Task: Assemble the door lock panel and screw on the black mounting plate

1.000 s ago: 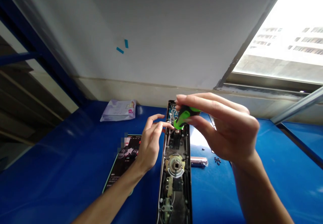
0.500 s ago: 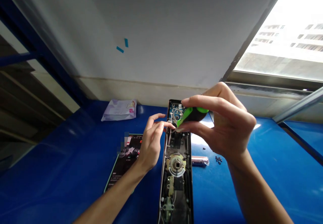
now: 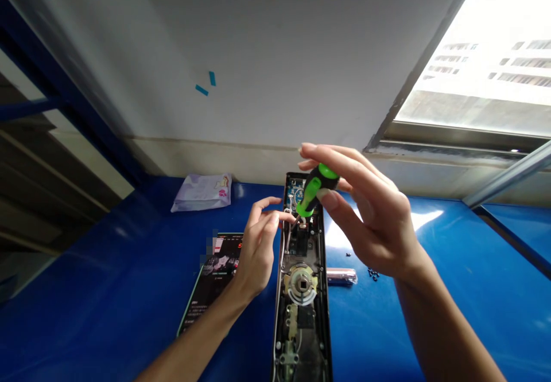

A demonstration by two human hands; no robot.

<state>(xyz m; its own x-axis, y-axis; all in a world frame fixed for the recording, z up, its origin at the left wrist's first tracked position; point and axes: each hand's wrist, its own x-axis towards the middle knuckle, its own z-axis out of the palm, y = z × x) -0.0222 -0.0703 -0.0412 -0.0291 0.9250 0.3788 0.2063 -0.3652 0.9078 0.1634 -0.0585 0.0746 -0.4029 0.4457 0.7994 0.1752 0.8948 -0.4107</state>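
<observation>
My right hand (image 3: 370, 215) holds a short green and black screwdriver (image 3: 313, 191) between thumb and fingers, the other fingers loosely spread. The tool leans, its tip pointing down-left into a long, narrow black housing (image 3: 329, 336) that looks like an opened electronic door lock. Inside are a blue circuit board (image 3: 295, 187), white wires and a round hub (image 3: 303, 284) with a square hole. Beside the housing's upper left edge is my left hand (image 3: 257, 250), its fingers apart and one fingertip close to the screwdriver's tip. What lies under that tip is too small to make out.
A phone or tablet (image 3: 215, 284) with a lit dark screen lies left of the housing. A pale purple packet (image 3: 202, 193) is against the wall. Right of the housing are a plastic-wrapped bundle (image 3: 342, 276) and several small black screws (image 3: 373, 275) on the blue table (image 3: 387, 336).
The screwdriver's handle has swung more upright, and my right hand's fingers have opened around it and shifted left. My left hand has stayed nearly in place.
</observation>
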